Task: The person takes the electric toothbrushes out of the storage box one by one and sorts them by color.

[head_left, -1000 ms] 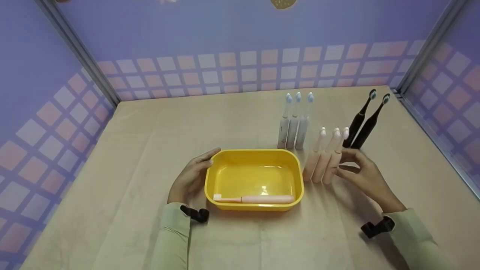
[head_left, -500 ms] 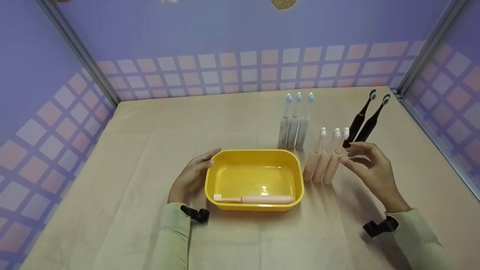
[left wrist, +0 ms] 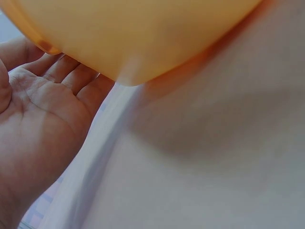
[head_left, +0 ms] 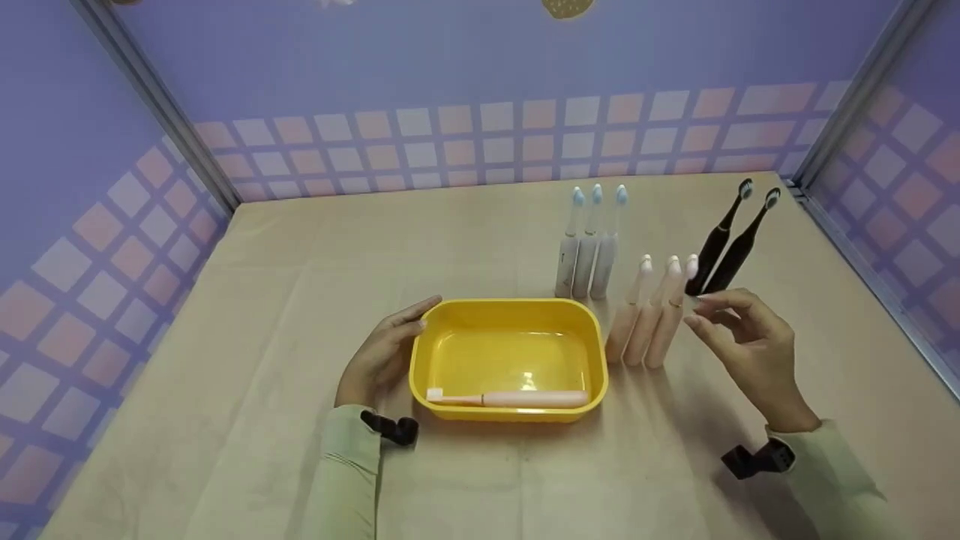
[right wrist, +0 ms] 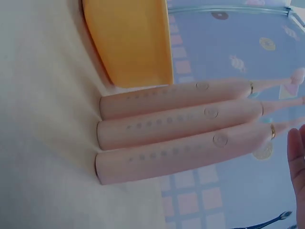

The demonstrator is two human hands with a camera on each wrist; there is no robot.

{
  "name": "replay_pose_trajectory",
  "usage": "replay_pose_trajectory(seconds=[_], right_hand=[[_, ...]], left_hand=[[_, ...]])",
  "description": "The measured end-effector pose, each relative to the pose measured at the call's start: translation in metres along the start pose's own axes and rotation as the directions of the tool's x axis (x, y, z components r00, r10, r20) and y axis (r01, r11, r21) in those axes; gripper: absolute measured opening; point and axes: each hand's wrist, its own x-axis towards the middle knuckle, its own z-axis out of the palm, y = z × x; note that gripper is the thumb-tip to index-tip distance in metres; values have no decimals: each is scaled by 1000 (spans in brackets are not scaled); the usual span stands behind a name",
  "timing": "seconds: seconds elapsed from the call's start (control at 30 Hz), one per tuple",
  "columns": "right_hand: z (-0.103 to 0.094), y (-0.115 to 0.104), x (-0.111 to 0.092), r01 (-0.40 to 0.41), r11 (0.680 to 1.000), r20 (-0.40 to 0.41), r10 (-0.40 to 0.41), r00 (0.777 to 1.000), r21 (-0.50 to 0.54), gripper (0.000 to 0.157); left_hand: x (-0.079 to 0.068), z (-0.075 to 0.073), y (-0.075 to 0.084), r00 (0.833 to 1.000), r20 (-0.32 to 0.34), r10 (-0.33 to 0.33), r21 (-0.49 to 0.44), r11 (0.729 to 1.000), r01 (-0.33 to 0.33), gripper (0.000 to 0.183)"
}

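Note:
My left hand (head_left: pixel 381 352) holds the left side of a yellow plastic tub (head_left: pixel 510 304), thumb at the rim. In the left wrist view its fingers (left wrist: pixel 71 76) lie along the tub's outer wall. A pink electric toothbrush (head_left: pixel 536 399) lies inside along the near wall, head to the left. Right of the tub, three pink electric toothbrushes (head_left: pixel 645 330) stand upright in a tight row, their buttons facing the right wrist view. My right hand (head_left: pixel 757 349) is just right of this row, holding nothing, with thumb and fingers bent and slightly apart.
Three white electric toothbrushes (head_left: pixel 586 262) stand upright behind the tub's right corner. Two black ones (head_left: pixel 731 255) lean to the right at the back right. A beige cloth (head_left: pixel 300 300) covers the table, and patterned purple walls (head_left: pixel 450 67) enclose it.
My right hand has come off the rightmost pink toothbrush and drawn back slightly to the right. That row still stands upright. The left hand and the tub have stayed in place.

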Motion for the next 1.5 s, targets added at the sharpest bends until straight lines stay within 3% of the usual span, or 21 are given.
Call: replay_pose_trajectory(seconds=[0.27, 0.57, 0.77, 1.17, 1.33, 1.5], right_hand=[[16, -8, 3, 25, 998, 74, -28, 997, 50, 27], [33, -16, 9, 8, 998, 228, 9, 974, -70, 33], [44, -18, 14, -28, 982, 334, 91, 938, -188, 39], [64, -12, 23, -88, 964, 447, 196, 873, -250, 34], [71, -10, 27, -133, 947, 485, 266, 833, -291, 32], [79, -8, 30, -169, 927, 536, 334, 775, -334, 34]], left_hand=[[1, 0, 0, 1000, -10, -13, -7, 1000, 13, 53], [0, 0, 0, 1000, -14, -15, -3, 1000, 15, 52], [0, 1, 0, 1000, -4, -10, -10, 1000, 10, 53], [0, 1, 0, 1000, -25, -15, -9, 1000, 15, 50], [0, 1, 0, 1000, -11, -5, 2, 1000, 5, 52], [0, 1, 0, 1000, -2, 0, 9, 1000, 0, 53]])
